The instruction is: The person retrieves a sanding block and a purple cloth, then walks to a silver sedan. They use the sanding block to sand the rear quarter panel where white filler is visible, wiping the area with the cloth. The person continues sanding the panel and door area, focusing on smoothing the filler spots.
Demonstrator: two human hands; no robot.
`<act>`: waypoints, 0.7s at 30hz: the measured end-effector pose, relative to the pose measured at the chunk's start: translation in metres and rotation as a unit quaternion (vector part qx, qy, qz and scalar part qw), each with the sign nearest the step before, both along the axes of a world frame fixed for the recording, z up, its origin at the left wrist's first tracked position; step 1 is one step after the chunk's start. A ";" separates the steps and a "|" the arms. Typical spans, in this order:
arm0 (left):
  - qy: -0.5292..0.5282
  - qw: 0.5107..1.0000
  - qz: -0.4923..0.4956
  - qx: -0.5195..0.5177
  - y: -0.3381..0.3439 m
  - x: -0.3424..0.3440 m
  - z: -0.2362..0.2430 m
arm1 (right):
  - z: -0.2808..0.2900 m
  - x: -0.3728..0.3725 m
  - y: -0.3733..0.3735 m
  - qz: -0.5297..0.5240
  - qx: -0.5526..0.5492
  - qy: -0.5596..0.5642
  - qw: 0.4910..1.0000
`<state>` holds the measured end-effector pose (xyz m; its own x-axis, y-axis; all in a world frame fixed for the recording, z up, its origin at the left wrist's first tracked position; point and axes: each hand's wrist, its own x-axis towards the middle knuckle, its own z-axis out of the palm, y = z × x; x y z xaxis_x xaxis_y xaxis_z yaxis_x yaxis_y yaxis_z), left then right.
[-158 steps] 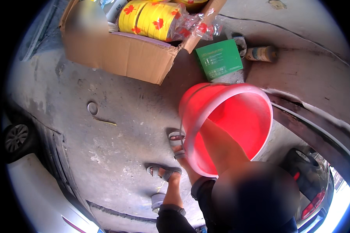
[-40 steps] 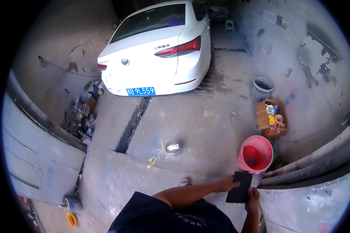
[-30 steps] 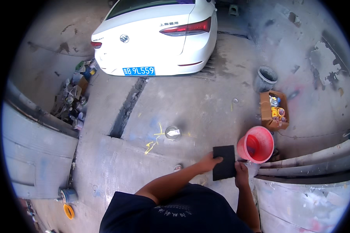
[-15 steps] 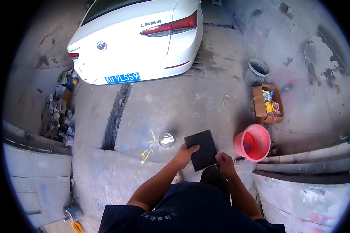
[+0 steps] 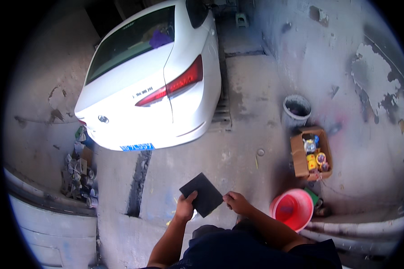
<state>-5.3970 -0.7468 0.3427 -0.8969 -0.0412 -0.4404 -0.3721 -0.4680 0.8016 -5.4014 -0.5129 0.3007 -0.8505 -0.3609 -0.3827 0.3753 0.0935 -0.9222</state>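
A thin, black rectangular sheet (image 5: 205, 193) is held out in front of my body, tilted so one corner points away from me. My left hand (image 5: 185, 207) is closed on its left edge, with the thumb lying across the top face. At the opposite corner, my right hand (image 5: 237, 202) has its fingers curled together and pinches the sheet's right corner. The sheet hides part of the floor below. Ahead and to the left stands a white car (image 5: 125, 119), its rear towards me.
To my right, a pink bucket (image 5: 307, 210) stands near a cardboard box (image 5: 299, 157) of cans and a grey bucket (image 5: 296, 117) by the wall. Scrap and cans (image 5: 78, 175) lie along the left wall. A dark groove (image 5: 138, 188) runs in the floor. A small stool (image 5: 241, 19) stands far back.
My view has lifted and turned, showing more of the car. The sheet has moved left and rotated, its far corner now pointing away. Both hands remain on it.
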 end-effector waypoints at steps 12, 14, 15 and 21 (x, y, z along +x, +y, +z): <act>0.053 0.958 0.263 -0.103 -0.070 -0.088 -0.018 | -0.001 -0.203 -0.016 0.131 0.074 0.165 0.975; 0.056 0.943 0.301 -0.126 -0.102 -0.094 -0.044 | 0.005 -0.252 -0.019 0.136 0.076 0.177 0.972; 0.075 0.934 0.299 -0.181 -0.117 -0.096 -0.059 | 0.008 -0.275 -0.023 0.139 0.047 0.188 0.971; -0.283 0.816 0.236 -0.445 -0.159 -0.080 -0.149 | 0.058 -0.441 -0.060 0.097 0.042 0.268 0.958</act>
